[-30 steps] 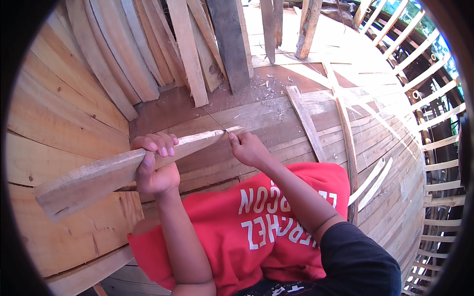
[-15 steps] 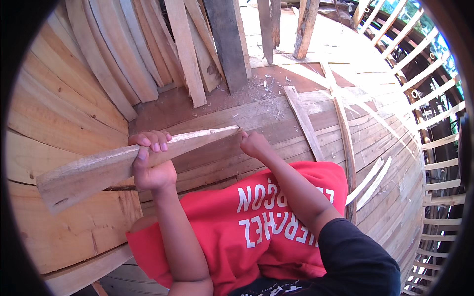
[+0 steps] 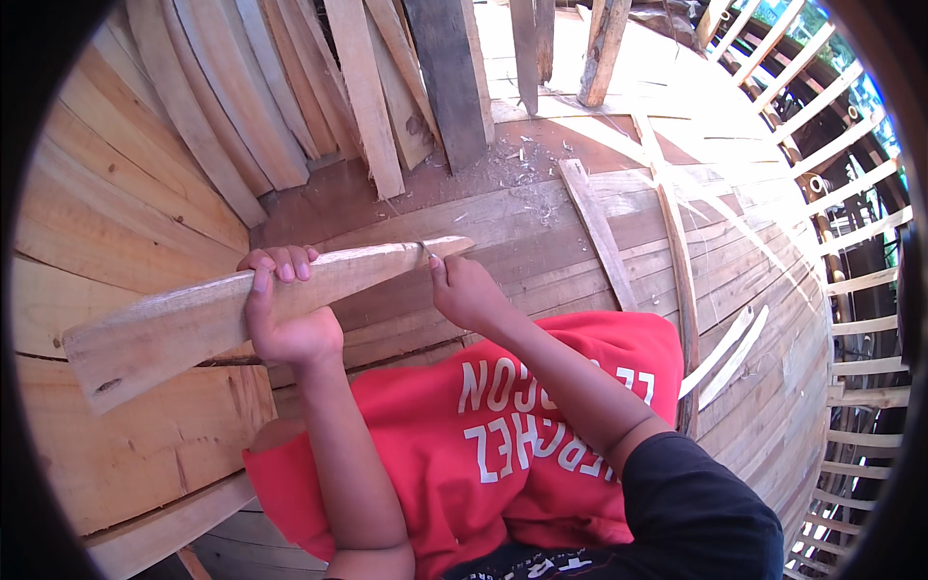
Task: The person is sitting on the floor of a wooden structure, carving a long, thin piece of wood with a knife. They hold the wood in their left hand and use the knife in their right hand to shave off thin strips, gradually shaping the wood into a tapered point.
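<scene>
A long, tapered piece of wood point(image 3: 208, 309) slants across in front of me, its broad end at the left and its narrow tip at the right. My left hand point(image 3: 290, 309) grips it near the middle, fingers over the pale upper edge and thumb against the face. Close to the tip, my right hand point(image 3: 464, 290) is closed, thumb and finger pinching a small thin dark thing point(image 3: 425, 252) against that edge. What this thing is cannot be made out. Below the wood lies red cloth point(image 3: 416, 425) with white lettering, over my lap.
Several upright boards point(image 3: 367, 97) lean along the back left, beside a wall of curved planks point(image 3: 106, 232). Wood shavings point(image 3: 527, 184) litter the plank floor point(image 3: 580, 266). Loose strips point(image 3: 667, 222) lie to the right, with two pale curved offcuts point(image 3: 730, 358) nearer me. A slatted frame point(image 3: 865, 329) borders the far right.
My right hand has moved left along the upper edge, away from the tip, with the thin dark thing. The wood and my left hand have shifted slightly left and up.
</scene>
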